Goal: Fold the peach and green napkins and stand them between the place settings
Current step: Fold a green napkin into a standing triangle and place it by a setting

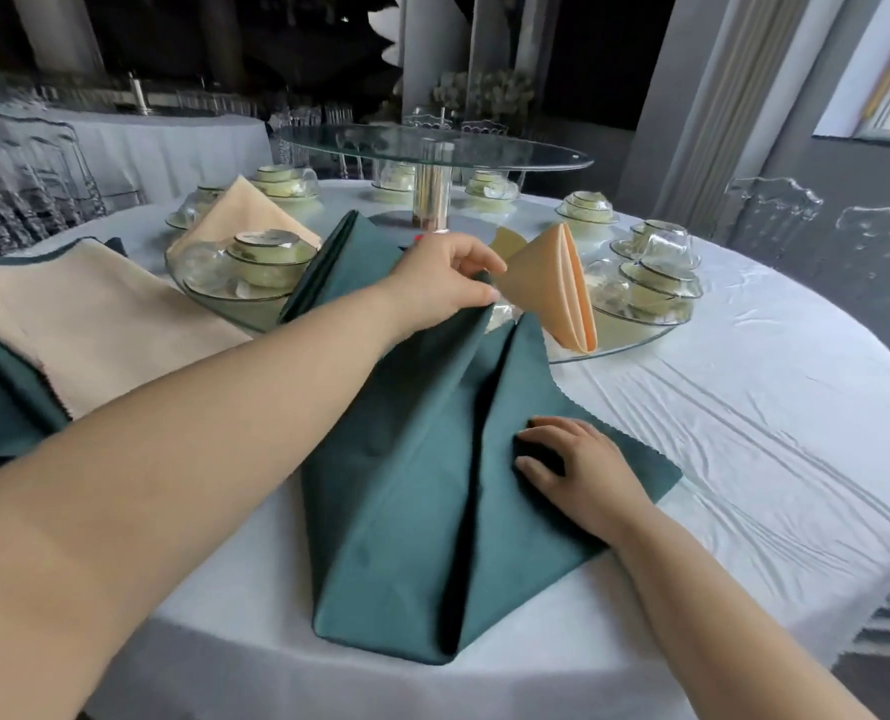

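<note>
Leaning over a round table [744, 418] draped in a wrinkled white cloth. Works a green napkin [406, 501] spread on the near edge, long and tapering toward the far end, with two flaps meeting along a centre crease. Has a flat stack of peach and green napkins [95, 330] lying at the left, just beside the nearest setting. Faces a glass turntable [432, 148] raised on a chrome post at the table's centre. Looks across place settings [269, 262] ringed round it, each a pile of cream bowls with a clear glass on a glass plate. Shows a peach napkin cone [557, 288] upright between two settings on the right, a second peach napkin [240, 215] standing behind the left setting, and a green fold [323, 262] behind the left wrist, separate or the same cloth not clear. Pinches the green napkin's far tip with the left hand [443, 278], lifted just beside the peach cone. Presses the right flap down with the right hand [583, 465], fingers lightly bent on the cloth, gripping nothing.
</note>
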The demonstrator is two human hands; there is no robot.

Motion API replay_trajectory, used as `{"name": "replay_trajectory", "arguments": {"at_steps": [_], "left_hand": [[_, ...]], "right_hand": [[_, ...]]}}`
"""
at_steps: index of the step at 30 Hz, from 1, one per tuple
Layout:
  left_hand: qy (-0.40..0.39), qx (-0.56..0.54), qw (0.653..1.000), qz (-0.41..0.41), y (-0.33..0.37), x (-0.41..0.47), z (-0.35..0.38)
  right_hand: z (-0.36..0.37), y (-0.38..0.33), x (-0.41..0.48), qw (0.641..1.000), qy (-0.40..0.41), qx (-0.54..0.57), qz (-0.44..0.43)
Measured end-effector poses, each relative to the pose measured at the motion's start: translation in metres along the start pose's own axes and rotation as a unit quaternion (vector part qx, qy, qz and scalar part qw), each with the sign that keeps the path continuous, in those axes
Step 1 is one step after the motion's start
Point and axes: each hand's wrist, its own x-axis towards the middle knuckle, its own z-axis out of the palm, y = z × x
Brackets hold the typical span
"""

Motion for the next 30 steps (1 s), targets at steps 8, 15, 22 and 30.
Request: {"name": "replay_trajectory", "arguments": {"at_steps": [8, 15, 22, 30], "left_hand": [[0.124, 0.176, 0.975, -0.059, -0.033, 0.054, 0.057], [0.130, 0.240, 0.961, -0.053, -0.047, 0.066, 0.060], [0.121, 0.148, 0.981, -0.016, -0.043, 0.038, 0.052], [-0.022, 0.107, 0.992, 0.061, -0.041, -0.114, -0.011]], "right_hand": [[-0.001, 0.008, 0.001, 0.999, 0.005, 0.032, -0.023], [-0.001, 0.010, 0.002, 0.999, 0.006, 0.041, -0.026], [0.000, 0.010, 0.002, 0.999, 0.006, 0.038, -0.027], [0.000, 0.008, 0.001, 0.999, 0.017, 0.043, -0.010]]}}
